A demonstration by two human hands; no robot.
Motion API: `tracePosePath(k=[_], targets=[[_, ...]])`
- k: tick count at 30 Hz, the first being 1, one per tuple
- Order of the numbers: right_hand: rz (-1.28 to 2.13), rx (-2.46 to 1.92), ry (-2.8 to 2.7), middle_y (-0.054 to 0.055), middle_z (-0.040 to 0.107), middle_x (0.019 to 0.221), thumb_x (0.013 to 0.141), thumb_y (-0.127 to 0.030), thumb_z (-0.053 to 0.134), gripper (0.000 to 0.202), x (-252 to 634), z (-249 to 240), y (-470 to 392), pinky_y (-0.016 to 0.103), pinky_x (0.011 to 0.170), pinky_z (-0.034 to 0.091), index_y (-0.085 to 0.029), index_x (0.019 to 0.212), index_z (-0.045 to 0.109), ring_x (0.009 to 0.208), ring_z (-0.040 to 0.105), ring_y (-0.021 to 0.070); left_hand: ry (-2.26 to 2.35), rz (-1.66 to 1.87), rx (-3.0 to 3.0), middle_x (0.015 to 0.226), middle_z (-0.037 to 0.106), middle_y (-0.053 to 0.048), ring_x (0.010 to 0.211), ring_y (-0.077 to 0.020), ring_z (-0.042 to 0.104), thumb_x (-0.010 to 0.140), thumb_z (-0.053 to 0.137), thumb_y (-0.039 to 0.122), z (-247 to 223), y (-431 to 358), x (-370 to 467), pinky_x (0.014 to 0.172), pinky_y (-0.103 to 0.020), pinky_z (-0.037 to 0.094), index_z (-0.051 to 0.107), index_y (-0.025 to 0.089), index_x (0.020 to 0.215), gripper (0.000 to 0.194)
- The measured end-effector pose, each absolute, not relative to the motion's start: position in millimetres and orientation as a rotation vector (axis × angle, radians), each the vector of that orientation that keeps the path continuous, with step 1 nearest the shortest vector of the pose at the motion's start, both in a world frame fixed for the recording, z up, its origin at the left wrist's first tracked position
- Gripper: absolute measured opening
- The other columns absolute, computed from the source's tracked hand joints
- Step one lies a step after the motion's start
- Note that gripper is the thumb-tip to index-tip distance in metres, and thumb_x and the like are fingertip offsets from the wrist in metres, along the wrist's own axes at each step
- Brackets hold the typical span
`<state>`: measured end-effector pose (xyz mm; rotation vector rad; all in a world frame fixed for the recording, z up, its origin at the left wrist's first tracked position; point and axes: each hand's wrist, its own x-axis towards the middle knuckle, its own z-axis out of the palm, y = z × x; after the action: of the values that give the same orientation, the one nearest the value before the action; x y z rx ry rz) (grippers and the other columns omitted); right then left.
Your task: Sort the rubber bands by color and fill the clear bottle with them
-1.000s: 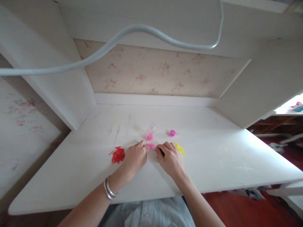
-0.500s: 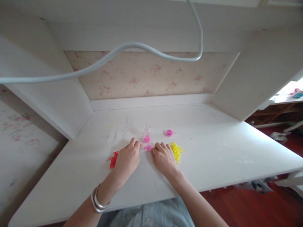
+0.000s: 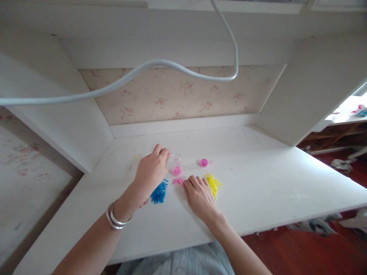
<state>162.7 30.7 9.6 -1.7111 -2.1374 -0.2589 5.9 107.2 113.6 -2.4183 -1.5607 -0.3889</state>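
A small clear bottle (image 3: 176, 158) with pink pieces inside stands upright in the middle of the desk. My left hand (image 3: 153, 164) is at its mouth, thumb and fingertips pinched together; whatever is between them is too small to make out. Loose pink pieces (image 3: 177, 181) lie in front of the bottle. At their right edge rests my right hand (image 3: 199, 193), fingers curled down on the desk, their tips hidden. A heap of blue pieces (image 3: 159, 192) lies under and beside my left wrist. Yellow pieces (image 3: 212, 185) sit against my right hand, and red pieces (image 3: 144, 203) are mostly covered by my left arm.
Right of the bottle lies a round pink cap (image 3: 204, 162) with a loop. A white cable (image 3: 160, 63) hangs across the upper view. White side panels and a flowered back wall (image 3: 186, 93) enclose the white desk (image 3: 258, 183).
My left hand has risen from the loose pink pieces to the bottle's mouth, uncovering the blue heap. The arm now hides most of the red pieces. My right hand stays nearly in place.
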Motion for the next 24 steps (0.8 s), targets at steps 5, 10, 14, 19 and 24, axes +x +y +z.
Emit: tracePosePath(k=[5, 10, 14, 19, 24], targets=[[-0.206, -1.648, -2.088, 0.004, 0.057, 0.085, 0.097, -0.025, 0.038, 0.023, 162.7, 7.8, 27.5, 0.031, 0.070, 0.029, -0.022, 0.095, 0.061, 0.077, 0.047, 0.0170, -1.531, -0.300, -2.436, 0.101, 0.053, -0.004, 0.074, -0.0156, 0.062, 0.097, 0.029, 0.033, 111.6, 116.2, 14.9, 0.060, -0.026, 0.042, 0.059, 0.025, 0.102, 0.032], [-0.129, -1.617, -2.015, 0.005, 0.058, 0.086, 0.096, -0.027, 0.040, 0.024, 164.7, 6.0, 26.9, 0.030, 0.072, 0.033, -0.022, 0.097, 0.063, 0.078, 0.049, 0.0165, -1.498, -0.280, -2.484, 0.098, 0.054, -0.003, 0.075, -0.0153, 0.061, 0.095, 0.033, 0.030, 108.8, 120.3, 17.8, 0.060, -0.026, 0.041, 0.062, 0.025, 0.096, 0.030], [-0.009, -1.584, -1.880, 0.005, 0.058, 0.087, 0.096, -0.028, 0.040, 0.026, 167.7, 8.0, 27.7, 0.028, 0.075, 0.037, -0.022, 0.096, 0.065, 0.081, 0.052, 0.0155, -1.589, -0.414, -2.497, 0.098, 0.056, -0.002, 0.077, -0.0139, 0.061, 0.095, 0.035, 0.030, 106.5, 117.7, 14.1, 0.063, -0.024, 0.041, 0.063, 0.028, 0.101, 0.028], [0.095, -1.528, -1.662, 0.005, 0.059, 0.086, 0.096, -0.034, 0.039, 0.031, 175.4, 20.5, 35.6, 0.027, 0.073, 0.042, -0.023, 0.094, 0.068, 0.078, 0.055, 0.0141, -1.670, -0.645, -2.438, 0.098, 0.059, -0.003, 0.082, -0.0140, 0.061, 0.097, 0.030, 0.035, 85.0, 101.9, 2.4, 0.067, -0.023, 0.042, 0.061, 0.026, 0.106, 0.033], [0.054, -1.454, -1.590, 0.005, 0.059, 0.087, 0.094, -0.034, 0.043, 0.028, 184.5, 43.9, 54.2, 0.026, 0.072, 0.044, -0.022, 0.095, 0.068, 0.079, 0.056, 0.0140, -1.668, -0.445, -2.590, 0.096, 0.057, -0.002, 0.079, -0.0133, 0.061, 0.097, 0.030, 0.032, 40.9, 82.8, -4.3, 0.065, -0.023, 0.042, 0.061, 0.025, 0.100, 0.032]])
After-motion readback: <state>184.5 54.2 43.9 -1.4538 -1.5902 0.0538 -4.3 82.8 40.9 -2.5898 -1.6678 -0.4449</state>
